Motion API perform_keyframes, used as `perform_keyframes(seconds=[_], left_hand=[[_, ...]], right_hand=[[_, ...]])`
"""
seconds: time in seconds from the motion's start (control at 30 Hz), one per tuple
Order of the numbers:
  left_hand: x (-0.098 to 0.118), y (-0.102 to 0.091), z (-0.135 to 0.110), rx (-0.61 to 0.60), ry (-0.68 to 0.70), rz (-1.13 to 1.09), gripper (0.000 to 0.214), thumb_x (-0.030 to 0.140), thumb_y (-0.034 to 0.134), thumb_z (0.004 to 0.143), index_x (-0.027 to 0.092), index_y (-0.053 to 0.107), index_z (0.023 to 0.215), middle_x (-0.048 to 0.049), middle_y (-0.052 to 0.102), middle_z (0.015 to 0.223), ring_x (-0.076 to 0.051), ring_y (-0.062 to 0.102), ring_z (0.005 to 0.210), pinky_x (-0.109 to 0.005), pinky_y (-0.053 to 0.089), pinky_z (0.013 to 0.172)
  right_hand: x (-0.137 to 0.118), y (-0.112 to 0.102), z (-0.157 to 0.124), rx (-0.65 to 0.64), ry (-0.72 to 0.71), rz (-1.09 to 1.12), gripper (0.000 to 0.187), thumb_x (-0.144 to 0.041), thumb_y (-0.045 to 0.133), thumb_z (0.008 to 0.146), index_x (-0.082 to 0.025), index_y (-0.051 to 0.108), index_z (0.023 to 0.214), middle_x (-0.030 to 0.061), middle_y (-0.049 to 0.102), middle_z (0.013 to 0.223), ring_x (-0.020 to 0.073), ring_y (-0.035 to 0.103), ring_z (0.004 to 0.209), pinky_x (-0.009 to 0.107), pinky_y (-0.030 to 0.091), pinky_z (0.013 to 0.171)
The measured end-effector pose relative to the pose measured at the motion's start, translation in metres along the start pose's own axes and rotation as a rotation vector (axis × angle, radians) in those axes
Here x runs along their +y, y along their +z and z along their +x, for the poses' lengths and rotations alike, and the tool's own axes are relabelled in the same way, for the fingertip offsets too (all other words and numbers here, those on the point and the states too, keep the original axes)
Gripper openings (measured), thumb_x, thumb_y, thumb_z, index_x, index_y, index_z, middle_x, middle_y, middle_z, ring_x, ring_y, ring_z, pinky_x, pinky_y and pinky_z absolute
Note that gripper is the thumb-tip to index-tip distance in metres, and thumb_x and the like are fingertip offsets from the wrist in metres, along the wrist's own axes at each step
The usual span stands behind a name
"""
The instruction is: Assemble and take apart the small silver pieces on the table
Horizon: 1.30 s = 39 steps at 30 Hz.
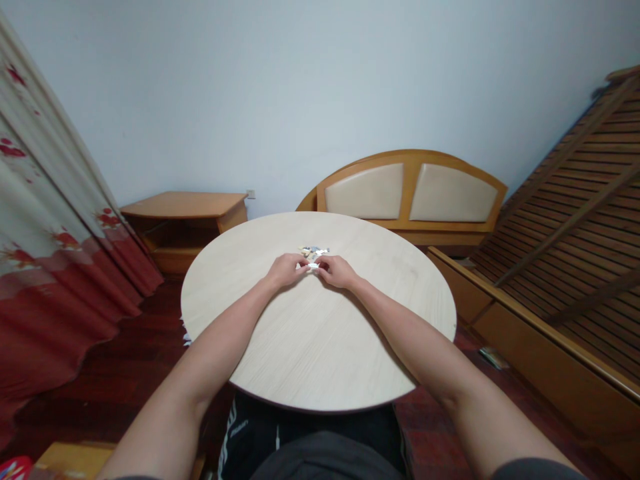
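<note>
Both hands meet over the far half of a round, pale wood-grain table (320, 347). My left hand (289, 269) is closed, thumb and fingers pinching the left end of a small white piece (313, 266). From the other side my right hand (338, 271) pinches the right end of the same piece. It looks flat with an uneven edge, too small to name. Just beyond the fingers lies a little heap of small flat pieces (314, 251) in white, grey, yellowish and dark tones. The fingers hide part of the white piece.
Behind the table stand a low wooden cabinet (185, 203) and a headboard (410, 160). A curtain (65, 233) hangs at left. Wooden slats (575, 200) lean at right above a long wooden bed side (540, 347). A cardboard box (75, 460) sits at lower left.
</note>
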<state>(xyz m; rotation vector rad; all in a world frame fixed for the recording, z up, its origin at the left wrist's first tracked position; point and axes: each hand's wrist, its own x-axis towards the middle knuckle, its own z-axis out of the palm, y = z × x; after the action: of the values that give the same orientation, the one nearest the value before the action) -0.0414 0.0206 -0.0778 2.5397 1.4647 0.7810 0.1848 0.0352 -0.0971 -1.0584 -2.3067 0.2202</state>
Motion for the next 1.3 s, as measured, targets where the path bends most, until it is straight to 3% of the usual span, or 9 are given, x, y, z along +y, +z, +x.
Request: perform_keyframes(seconds=[0.23, 0.8, 1.3], left_hand=[[0.0013, -0.0003, -0.0002, 0.028, -0.027, 0.010, 0.027, 0.039, 0.065, 0.099, 0.022, 0.085, 0.104, -0.0070, 0.084, 0.104, -0.022, 0.072, 0.086, -0.031, 0.050, 0.079], [0.0007, -0.0017, -0.0006, -0.013, 0.002, -0.022, 0.026, 0.039, 0.065, 0.099, 0.023, 0.085, 0.106, -0.0058, 0.084, 0.103, -0.021, 0.072, 0.086, -0.029, 0.050, 0.081], [-0.0041, 0.0018, 0.0011, 0.000, -0.017, -0.014, 0.024, 0.040, 0.069, 0.097, 0.024, 0.085, 0.105, -0.0055, 0.084, 0.103, -0.022, 0.072, 0.087, -0.031, 0.051, 0.082]], right_hand=[[-0.0024, -0.0020, 0.0000, 0.000, 0.004, -0.026, 0.021, -0.026, 0.060, 0.099, -0.016, 0.078, 0.106, 0.0089, 0.080, 0.094, 0.0213, 0.067, 0.080, 0.029, 0.045, 0.074], [-0.0014, -0.0014, -0.0006, 0.005, 0.028, 0.014, 0.019, -0.024, 0.065, 0.095, -0.017, 0.077, 0.108, 0.0070, 0.079, 0.089, 0.0198, 0.067, 0.075, 0.027, 0.044, 0.071], [-0.0064, -0.0028, -0.0006, 0.043, 0.002, 0.056, 0.020, -0.024, 0.066, 0.092, -0.019, 0.077, 0.108, 0.0073, 0.080, 0.090, 0.0214, 0.069, 0.080, 0.029, 0.050, 0.076]])
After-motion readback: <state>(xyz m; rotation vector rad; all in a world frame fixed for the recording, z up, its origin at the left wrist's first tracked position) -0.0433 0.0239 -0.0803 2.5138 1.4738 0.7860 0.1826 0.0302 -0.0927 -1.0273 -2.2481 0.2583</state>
